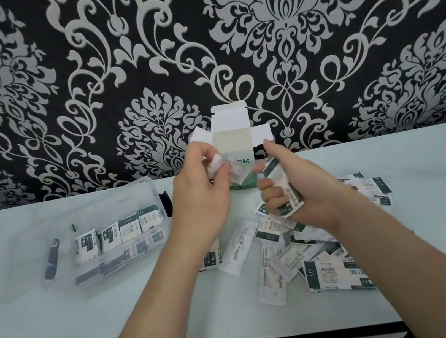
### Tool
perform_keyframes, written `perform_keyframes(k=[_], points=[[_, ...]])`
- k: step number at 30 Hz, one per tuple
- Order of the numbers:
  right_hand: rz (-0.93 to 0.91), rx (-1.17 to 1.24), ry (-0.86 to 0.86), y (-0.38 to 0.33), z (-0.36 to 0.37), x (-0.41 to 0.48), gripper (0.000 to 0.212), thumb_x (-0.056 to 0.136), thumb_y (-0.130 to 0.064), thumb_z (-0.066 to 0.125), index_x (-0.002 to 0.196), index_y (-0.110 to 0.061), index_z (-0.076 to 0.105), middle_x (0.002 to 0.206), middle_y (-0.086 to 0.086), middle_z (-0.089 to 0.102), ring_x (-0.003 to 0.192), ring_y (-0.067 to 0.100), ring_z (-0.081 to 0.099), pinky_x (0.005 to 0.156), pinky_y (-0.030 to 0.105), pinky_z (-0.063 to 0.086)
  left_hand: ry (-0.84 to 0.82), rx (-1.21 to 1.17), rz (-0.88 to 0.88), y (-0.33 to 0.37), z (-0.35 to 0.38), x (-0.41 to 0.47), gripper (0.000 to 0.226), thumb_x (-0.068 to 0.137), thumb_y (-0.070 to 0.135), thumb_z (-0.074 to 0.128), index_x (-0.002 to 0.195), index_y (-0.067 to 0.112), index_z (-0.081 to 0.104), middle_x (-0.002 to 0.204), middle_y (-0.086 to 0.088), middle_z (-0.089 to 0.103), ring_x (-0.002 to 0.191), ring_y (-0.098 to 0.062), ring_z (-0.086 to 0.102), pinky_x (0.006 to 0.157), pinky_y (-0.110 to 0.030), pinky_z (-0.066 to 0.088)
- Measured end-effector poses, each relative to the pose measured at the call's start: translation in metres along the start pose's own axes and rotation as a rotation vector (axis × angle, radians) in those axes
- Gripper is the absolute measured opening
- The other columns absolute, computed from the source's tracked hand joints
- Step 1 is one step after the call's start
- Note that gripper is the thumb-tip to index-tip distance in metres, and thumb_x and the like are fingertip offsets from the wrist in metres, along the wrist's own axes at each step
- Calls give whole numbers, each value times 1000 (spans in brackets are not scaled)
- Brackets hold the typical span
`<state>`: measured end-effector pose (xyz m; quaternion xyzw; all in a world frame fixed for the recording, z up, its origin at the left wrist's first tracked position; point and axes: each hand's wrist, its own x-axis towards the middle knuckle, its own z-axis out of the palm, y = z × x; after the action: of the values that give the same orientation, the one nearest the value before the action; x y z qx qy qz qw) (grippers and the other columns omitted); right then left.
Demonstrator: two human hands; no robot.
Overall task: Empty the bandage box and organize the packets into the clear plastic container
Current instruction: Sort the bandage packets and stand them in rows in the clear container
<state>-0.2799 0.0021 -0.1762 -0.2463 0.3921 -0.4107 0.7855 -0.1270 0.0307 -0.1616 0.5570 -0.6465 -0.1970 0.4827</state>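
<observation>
The fingers (207,151) of our left hand (203,198) are curled round a single white packet (217,167), which is blurred, so we cannot read its print. The fingers (271,200) of our right hand (303,188) are closed round a small stack of packets (284,188), with the thumb lying along the stack's upper end. The two hands are near each other above the worktop (122,314), and the packet and the stack do not quite touch.

Just behind both sets of fingers the bandage box (233,138) stands upright on the worktop with its top flaps spread open; its green-printed front shows in the gap between our hands. We cannot tell whether anything is left inside.

Well to the left of our left fingers sits the clear plastic container (121,195), open at the top. Inside it a row of packets (115,234) stands on edge side by side, with more lying beneath.

Below and to the right of our right fingers, loose packets (276,262) lie scattered and overlapping on the worktop, some printed side up and some plain. A few reach under our left wrist.

Beyond the box, a black-and-white damask backdrop (142,65) rises from the worktop's far edge.
</observation>
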Motion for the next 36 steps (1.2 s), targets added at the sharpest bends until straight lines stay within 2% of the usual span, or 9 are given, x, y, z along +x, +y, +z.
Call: perform_keyframes(k=[3,5,8,10,17,21,24,30,36], points=[[-15,7,-181,16,14,4,43,93,-49,54,77,-11,61,66,1,54,58,12,41,55,21,35,-89,21,64,5,14,-15,33,87,10,66,72,31,45,82,9,66,76,1,62,58,-14,48],[-59,-34,-92,19,18,7,39,96,-39,53,72,-10,64,70,7,56,63,16,50,60,28,42,-205,76,61,4,16,-19,26,83,19,70,71,30,50,84,10,66,80,1,60,65,-13,45],[-111,3,100,15,14,6,30,99,-27,50,92,-4,67,70,9,62,54,17,58,51,30,45,-365,-20,17,-3,-4,-12,9,79,24,75,80,29,67,111,20,67,106,13,56,95,-10,36],[-99,25,87,9,10,2,30,101,-24,46,108,-1,65,74,10,62,57,18,56,57,31,45,-494,6,23,-11,-20,-7,25,76,12,77,92,30,71,123,27,60,119,11,49,109,-20,32],[-64,-215,145,4,-1,3,22,101,-12,43,113,-20,60,63,5,47,51,18,48,86,45,53,-841,523,40,-29,-14,-8,71,70,21,79,115,53,34,129,12,46,121,-12,41,101,-36,40],[-66,-454,243,4,-8,4,17,102,-11,40,112,-19,51,68,6,43,48,14,40,52,28,50,-930,657,52,-28,-4,-4,66,71,25,79,118,38,34,113,13,41,108,-13,41,88,-32,37],[-60,-604,235,5,-12,5,19,100,-9,42,115,-20,48,69,7,41,45,13,36,40,21,36,-960,668,26,-26,2,4,68,69,27,82,119,34,37,115,11,43,110,-12,38,95,-36,36],[-27,-516,178,6,-14,8,16,98,-15,47,106,-23,59,65,3,41,44,10,29,36,16,25,-847,561,-24,-27,7,8,43,76,15,74,109,31,52,95,7,55,89,-14,54,72,-26,43],[92,-66,-22,16,-6,14,23,94,-40,56,93,-18,52,65,2,44,44,8,33,34,15,24,-195,112,31,-11,-13,10,19,81,16,73,79,28,58,71,13,60,61,2,53,55,-12,39]])
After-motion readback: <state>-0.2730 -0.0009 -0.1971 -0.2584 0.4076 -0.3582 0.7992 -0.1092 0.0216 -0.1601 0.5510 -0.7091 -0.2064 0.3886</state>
